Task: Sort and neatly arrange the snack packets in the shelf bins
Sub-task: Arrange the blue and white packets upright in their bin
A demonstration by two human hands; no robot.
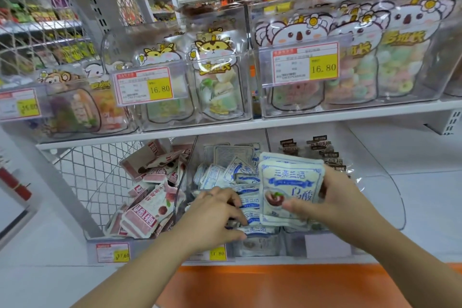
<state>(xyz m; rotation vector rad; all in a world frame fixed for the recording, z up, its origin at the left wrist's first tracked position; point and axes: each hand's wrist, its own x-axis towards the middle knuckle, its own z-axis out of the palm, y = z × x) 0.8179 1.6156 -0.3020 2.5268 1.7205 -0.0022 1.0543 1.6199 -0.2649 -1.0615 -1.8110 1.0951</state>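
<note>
Here, the right hand [335,197] grips an upright stack [290,182] of blue-white packets, thumb across the front and fingers curled behind, just above the middle bin [185,170]. The left hand [215,215] reaches into that bin, its fingers bent over a row [250,204] of like packets and its thumb pinching the nearest. Red packets [147,210] lie jumbled in the bin to the left.
</note>
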